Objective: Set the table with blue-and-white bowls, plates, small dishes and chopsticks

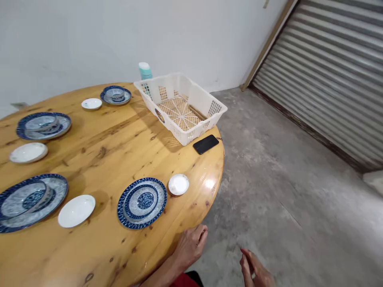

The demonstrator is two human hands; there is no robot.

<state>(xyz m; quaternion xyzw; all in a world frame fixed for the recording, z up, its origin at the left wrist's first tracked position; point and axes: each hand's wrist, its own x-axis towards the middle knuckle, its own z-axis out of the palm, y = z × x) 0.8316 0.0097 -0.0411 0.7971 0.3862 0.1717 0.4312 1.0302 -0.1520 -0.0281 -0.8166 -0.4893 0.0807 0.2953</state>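
My left hand [193,245] is closed in a loose fist at the table's edge, with nothing visible in it. My right hand [256,269] hangs over the floor at the bottom of the view, thumb and fingertips drawn together; I see nothing between them. Nearest to my left hand are a blue-and-white plate [122,213] with a matching bowl [145,200] on it, and a small white dish [178,184] just right of them. Neither hand touches the tableware.
A white plastic basket [187,139] holding chopsticks [197,113] stands at the far right of the wooden table [119,159]. Beside it lie a black phone [206,144] and, behind, a teal bottle [145,71]. Several other place settings are on the left. A roller shutter [329,71] stands beyond.
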